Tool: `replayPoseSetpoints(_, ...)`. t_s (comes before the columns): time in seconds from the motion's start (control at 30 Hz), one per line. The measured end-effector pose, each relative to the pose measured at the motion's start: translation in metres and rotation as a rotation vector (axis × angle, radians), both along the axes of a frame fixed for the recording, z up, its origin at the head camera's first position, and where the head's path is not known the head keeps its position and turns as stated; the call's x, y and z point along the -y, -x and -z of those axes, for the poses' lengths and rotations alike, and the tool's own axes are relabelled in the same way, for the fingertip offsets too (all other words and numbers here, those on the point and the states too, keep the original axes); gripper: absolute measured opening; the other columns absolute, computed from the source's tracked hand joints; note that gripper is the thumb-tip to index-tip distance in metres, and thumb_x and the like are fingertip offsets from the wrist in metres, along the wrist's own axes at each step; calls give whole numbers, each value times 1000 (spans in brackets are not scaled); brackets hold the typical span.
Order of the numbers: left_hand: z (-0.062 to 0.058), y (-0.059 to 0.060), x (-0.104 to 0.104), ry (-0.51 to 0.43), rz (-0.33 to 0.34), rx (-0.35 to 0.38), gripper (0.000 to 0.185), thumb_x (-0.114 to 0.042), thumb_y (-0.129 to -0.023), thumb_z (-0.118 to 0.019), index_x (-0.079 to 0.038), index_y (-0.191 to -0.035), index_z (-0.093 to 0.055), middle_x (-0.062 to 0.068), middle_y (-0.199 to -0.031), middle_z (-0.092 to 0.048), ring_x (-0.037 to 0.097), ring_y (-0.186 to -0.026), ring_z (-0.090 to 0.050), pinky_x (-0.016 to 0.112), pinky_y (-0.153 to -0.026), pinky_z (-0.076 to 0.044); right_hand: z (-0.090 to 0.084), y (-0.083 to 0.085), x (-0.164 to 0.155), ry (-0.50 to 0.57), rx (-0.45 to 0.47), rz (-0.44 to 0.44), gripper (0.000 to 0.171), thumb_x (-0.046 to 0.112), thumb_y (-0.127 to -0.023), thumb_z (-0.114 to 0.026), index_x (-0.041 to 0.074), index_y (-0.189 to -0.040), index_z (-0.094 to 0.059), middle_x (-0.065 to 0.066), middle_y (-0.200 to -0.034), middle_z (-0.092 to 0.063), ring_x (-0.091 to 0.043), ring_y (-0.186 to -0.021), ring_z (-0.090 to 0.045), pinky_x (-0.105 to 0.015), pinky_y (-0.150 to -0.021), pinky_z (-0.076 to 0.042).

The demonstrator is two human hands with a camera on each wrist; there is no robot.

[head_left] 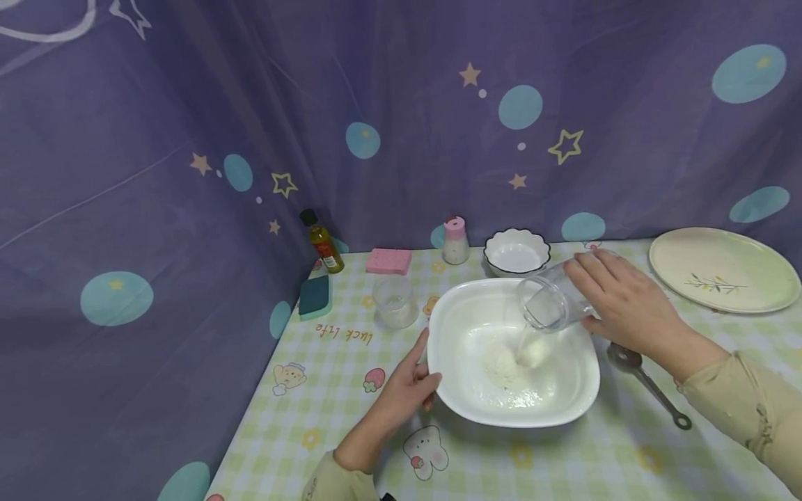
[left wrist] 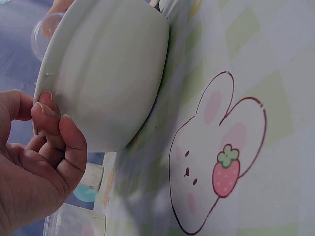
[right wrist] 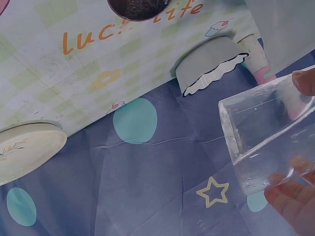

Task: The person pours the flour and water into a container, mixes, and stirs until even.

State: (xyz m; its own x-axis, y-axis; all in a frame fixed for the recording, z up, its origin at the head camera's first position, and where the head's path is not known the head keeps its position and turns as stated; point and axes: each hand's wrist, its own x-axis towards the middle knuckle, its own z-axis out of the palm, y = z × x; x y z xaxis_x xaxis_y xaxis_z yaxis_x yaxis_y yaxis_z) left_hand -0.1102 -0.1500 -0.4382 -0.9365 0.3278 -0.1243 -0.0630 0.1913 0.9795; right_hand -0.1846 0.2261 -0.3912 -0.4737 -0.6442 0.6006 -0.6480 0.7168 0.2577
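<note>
A tilted clear glass (head_left: pixel 562 299) was gripped by the right hand (head_left: pixel 628 300) above the white basin (head_left: pixel 452 379), and clear liquid (head_left: pixel 522 339) was being poured from it onto white powder (head_left: pixel 500 362) inside. The basin was set on the checked tablecloth (head_left: pixel 344 424), its left rim pinched by the left hand (head_left: pixel 406 391). A spoon (head_left: pixel 653 390) was seen just to the basin's right.

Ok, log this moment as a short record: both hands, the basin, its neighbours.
Left hand: holds the rim of the white basin
Right hand: grips a clear container, tilted over the basin
Flow: clear liquid pouring onto pale powder
Left of basin: clear cup
Right of basin: spoon
Behind basin: scalloped bowl, pink-topped shaker
</note>
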Motion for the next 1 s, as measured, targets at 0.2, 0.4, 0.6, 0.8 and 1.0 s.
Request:
replayPoseSetpoints(0.2,1,1,1,-12,7,-5,79,-4,-97,-54,-20,-158,-8,6,-72,-59,16,-52,-48,23,-51,-44,-1,0,1,-2,0,2,97,24,-48,-87,-6,-130,-44,-29,-122,-49,-51,-119,-44,-57,-100,-39)
replayPoseSetpoints(0.4,0,1,1,-11,9,-13,79,-6,-96,-56,-22,-158,-10,6,-72,-60,14,-51,-48,22,-51,-44,-1,1,1,-4,1,2,97,23,-47,-87,-6,-129,-44,-29,-122,-49,-51,-118,-44,-57,-98,-40)
replayPoseSetpoints(0.6,-1,0,1,-6,12,-20,79,-6,-95,-56,-24,-158,-12,5,-72,-60,12,-51,-48,21,-51,-44,-1,1,1,-3,-1,-2,97,23,-47,-87,-6,-129,-44,-29,-121,-50,-51,-118,-45,-57,-97,-41)
replayPoseSetpoints(0.8,0,1,1,0,10,-18,79,-7,-95,-56,-24,-158,-12,5,-71,-60,12,-51,-49,22,-51,-44,0,1,1,-4,-12,-4,98,23,-46,-88,-5,-129,-45,-29,-121,-50,-52,-117,-45,-58,-95,-42)
replayPoseSetpoints(1.0,0,0,0,4,4,-13,78,-7,-96,-56,-23,-158,-12,8,-72,-60,13,-51,-49,23,-51,-44,0,1,1,-5,-9,-7,98,23,-47,-88,-6,-130,-45,-29,-121,-50,-52,-118,-45,-58,-96,-41)
